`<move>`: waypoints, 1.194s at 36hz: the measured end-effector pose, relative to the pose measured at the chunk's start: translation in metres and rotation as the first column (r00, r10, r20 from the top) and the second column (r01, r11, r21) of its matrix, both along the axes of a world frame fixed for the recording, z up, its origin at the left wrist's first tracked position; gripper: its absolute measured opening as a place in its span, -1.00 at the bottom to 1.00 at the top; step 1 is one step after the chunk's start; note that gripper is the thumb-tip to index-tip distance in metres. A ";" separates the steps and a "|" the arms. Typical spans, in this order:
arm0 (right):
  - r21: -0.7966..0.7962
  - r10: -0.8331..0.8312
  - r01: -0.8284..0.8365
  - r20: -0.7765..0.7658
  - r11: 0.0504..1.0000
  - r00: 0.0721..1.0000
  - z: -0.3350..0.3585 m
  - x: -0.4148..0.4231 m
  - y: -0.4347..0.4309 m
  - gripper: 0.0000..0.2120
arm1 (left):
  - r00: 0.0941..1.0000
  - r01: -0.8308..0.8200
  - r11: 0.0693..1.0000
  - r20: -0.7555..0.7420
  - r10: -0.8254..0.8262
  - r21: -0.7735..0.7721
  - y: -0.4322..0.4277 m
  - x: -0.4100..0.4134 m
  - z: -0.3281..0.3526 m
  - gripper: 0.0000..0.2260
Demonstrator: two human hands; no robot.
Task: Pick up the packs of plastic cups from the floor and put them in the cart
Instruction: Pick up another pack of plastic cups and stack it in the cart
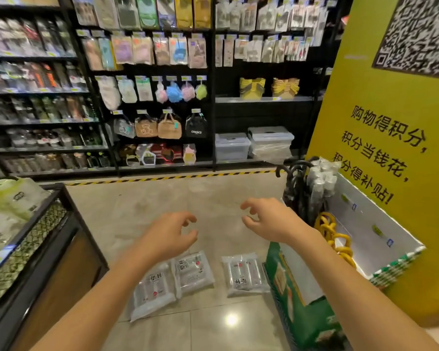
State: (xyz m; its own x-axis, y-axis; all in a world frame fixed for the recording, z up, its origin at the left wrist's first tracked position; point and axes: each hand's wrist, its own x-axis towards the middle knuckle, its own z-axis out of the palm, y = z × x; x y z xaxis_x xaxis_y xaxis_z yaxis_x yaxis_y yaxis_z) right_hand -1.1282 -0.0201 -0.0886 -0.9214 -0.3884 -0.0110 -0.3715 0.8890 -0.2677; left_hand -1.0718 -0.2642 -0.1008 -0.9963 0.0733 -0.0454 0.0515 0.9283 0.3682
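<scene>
1. Nearest to me, three packs of plastic cups are lying flat on the tiled floor (213, 198). The left pack (153, 291) and the middle pack (193, 272) are touching along their edges. The right pack (243, 274) is lying a little apart from them, just beside the green base of a box.
2. My left hand (167, 234) is hovering above the left and middle packs. Its fingers are half curled and the thumb is standing apart from them. It is holding nothing and touching no pack.
3. My right hand (269, 221) is hovering at about the same height, above the right pack and near the box. It is also half open, with bent fingers, and nothing is sitting in it.
4. On the right, a white cardboard box (360, 239) is standing against a yellow sign (390, 102). Yellow hooked handles (335, 239) and dark umbrellas (297, 186) are sticking up inside it. I cannot tell whether this box is the cart.
5. On the left, a dark display stand (48, 249) is carrying pale green and white bags (10, 198).
6. Farther away, a black and yellow striped tape (162, 178) is running across the floor.
7. Behind the tape, black shelves (213, 97) are holding many hanging goods, and clear storage tubs (269, 143) are sitting on a low shelf.
</scene>
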 end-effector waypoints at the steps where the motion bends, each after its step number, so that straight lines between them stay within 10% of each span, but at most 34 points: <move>1: 0.003 -0.008 0.008 0.002 1.000 1.000 -0.002 -0.011 0.004 -0.61 | 1.000 0.007 1.000 0.003 -0.007 -0.005 0.005 -0.013 -0.001 -0.62; 26: 0.034 -0.217 0.215 0.178 0.976 0.960 -0.128 -0.314 0.042 -0.60 | 0.996 -0.021 0.969 0.086 0.000 0.247 0.043 -0.357 -0.130 -0.64; 43: -0.094 -0.316 0.422 0.522 0.902 0.792 -0.505 -0.445 0.095 -0.56 | 0.897 -0.378 0.807 0.394 0.198 0.454 0.081 -0.466 -0.495 -0.62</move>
State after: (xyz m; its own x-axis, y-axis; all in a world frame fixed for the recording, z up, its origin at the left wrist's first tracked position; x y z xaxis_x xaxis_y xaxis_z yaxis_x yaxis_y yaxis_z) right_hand -1.5734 0.0744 -0.5933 -0.8890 -0.0625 -0.4537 0.1985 0.8402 -0.5047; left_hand -1.5382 -0.1832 -0.5961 -0.9113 -0.1133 -0.3958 -0.3886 0.5544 0.7360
